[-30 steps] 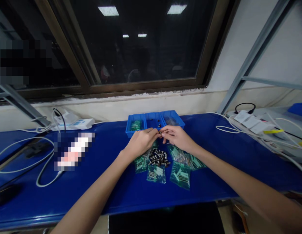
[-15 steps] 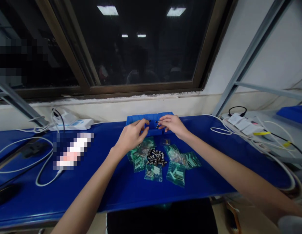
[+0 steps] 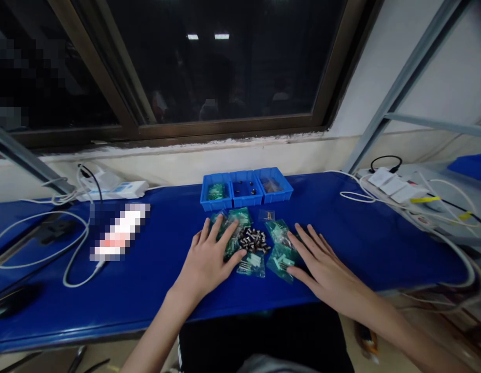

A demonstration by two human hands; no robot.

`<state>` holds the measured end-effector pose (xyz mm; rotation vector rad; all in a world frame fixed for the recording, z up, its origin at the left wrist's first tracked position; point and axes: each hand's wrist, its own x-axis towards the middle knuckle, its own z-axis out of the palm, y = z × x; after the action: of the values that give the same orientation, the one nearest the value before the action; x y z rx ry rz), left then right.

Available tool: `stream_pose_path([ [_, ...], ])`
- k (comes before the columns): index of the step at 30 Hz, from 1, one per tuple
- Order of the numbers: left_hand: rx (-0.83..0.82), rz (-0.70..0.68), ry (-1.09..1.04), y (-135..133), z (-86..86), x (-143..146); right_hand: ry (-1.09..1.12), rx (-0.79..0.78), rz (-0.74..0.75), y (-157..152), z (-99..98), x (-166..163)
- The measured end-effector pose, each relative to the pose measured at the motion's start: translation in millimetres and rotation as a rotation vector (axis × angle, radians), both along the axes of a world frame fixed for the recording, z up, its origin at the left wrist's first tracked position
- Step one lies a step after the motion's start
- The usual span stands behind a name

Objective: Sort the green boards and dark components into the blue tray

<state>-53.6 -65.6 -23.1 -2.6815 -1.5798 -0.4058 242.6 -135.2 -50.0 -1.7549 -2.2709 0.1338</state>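
My left hand (image 3: pixel 209 261) lies open with spread fingers, its fingertips on green-tinted plastic bags of parts (image 3: pixel 240 220). My right hand (image 3: pixel 322 261) is also open, its fingertips at the edge of a similar bag (image 3: pixel 281 259). Between the hands sits a loose pile of small dark metal cylinders (image 3: pixel 253 240). Behind them stands a blue three-compartment tray (image 3: pixel 246 204). Its left compartment holds a green bag (image 3: pixel 216 191), the middle several small dark pieces (image 3: pixel 245 189), and the right a bag of brownish parts (image 3: pixel 272 185).
A white power strip (image 3: pixel 116 190) and white cables (image 3: pixel 38 228) lie left on the blue table (image 3: pixel 166 269), beside a pixelated object (image 3: pixel 119 233). White cards and cables (image 3: pixel 392 185) lie right, with a blue bin (image 3: pixel 471 168) beyond. A dark window stands behind.
Both hands have drawn back from the tray and spread apart, now open and low over the bags. The tray shows fully, and the view has tilted slightly downward.
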Motion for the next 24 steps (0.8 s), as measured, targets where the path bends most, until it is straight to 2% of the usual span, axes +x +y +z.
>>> stream_pose_path([
  [3, 0.008, 0.006, 0.023, -1, -5.1, 12, -0.020, -0.011, 0.026, 17, -2.3, -14],
  [9, 0.058, 0.060, 0.014, -3, -8.6, 27, -0.012, -0.066, 0.049, 62, 10.9, -30],
  [14, 0.080, 0.096, -0.036, -8, -8.8, 31, -0.101, 0.063, 0.005, 82, 18.1, -40],
  [20, 0.127, -0.120, -0.074, -27, -0.4, 29, -0.177, 0.132, 0.037, 102, 35.8, -49],
  [24, 0.155, -0.117, -0.073, -30, -1.2, 36, -0.095, 0.157, 0.152, 117, 43.3, -49],
])
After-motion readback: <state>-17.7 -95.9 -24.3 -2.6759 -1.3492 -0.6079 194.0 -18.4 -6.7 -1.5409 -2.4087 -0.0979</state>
